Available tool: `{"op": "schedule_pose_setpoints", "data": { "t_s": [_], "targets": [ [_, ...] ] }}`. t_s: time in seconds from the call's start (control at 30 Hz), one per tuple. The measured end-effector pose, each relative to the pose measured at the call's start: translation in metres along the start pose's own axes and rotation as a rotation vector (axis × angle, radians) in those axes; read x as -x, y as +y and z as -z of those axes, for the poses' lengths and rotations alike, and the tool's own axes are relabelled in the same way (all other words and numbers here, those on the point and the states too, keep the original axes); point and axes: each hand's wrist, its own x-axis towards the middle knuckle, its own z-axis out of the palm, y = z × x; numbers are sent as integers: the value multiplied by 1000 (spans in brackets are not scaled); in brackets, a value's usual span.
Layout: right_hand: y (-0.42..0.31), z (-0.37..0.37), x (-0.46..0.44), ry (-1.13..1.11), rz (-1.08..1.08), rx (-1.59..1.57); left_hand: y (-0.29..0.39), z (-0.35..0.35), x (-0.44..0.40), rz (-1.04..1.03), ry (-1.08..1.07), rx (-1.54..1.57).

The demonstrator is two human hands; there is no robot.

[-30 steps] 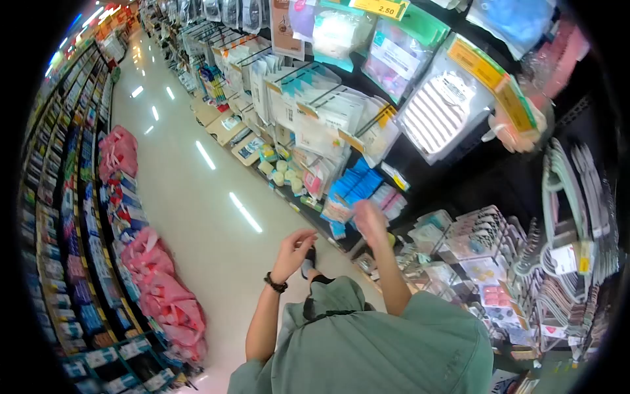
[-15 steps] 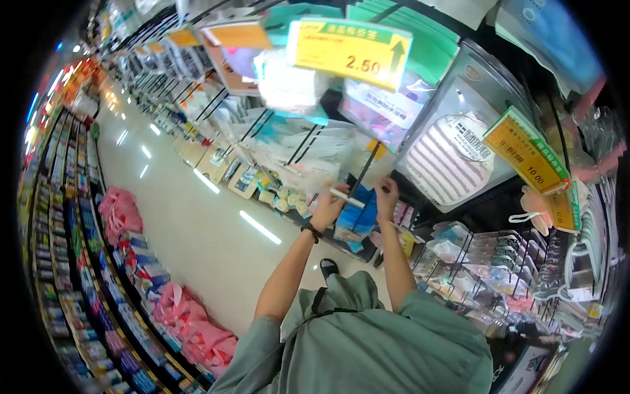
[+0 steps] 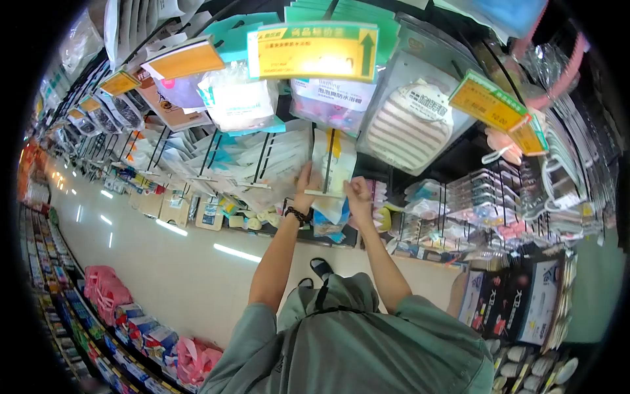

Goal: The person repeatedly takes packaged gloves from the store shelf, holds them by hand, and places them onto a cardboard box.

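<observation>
A pale, see-through packet (image 3: 340, 164) with a yellow patch hangs around a black display hook in front of me. My left hand (image 3: 304, 190), with a dark bead bracelet at the wrist, grips the packet's left edge, its fingers pointing up and partly hidden. On the other side, my right hand (image 3: 358, 199) is closed with bent fingers at the packet's lower right edge. Between the hands sits a white label holder (image 3: 325, 194) at the hook's front end. Just below hang blue packets (image 3: 328, 225).
Above the hands are a yellow price tag (image 3: 312, 52), shower-cap packs (image 3: 328, 105) and a striped item in clear packaging (image 3: 410, 121). More loaded hooks run along both sides. Pink bags (image 3: 105, 292) stand across the tiled aisle floor (image 3: 197, 276).
My view has turned so the rack sits more squarely ahead. Both hands have shifted left in view, and the pale packet now hangs flat around the hook between them.
</observation>
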Motion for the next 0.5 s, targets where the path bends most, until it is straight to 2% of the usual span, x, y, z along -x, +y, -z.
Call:
{"op": "schedule_pose_setpoints", "data": {
  "t_s": [0.03, 0.07, 0.17, 0.2, 0.4, 0.5],
  "targets": [
    [-23, -6, 13, 45, 10, -38, -2, 3, 9, -8, -11, 39],
    [-43, -12, 24, 91, 19, -76, -4, 7, 16, 108, -37, 52],
    [-45, -14, 47, 147, 9, -174, 46, 16, 60, 244, -67, 138],
    [-50, -16, 57, 146, -12, -193, 56, 17, 74, 121, -69, 245],
    [-74, -13, 128, 76, -272, -428, 102, 52, 140, 202, -118, 245],
    [-82, -19, 166, 138, -326, -444, 120, 59, 171, 223, -126, 237]
  ]
}}
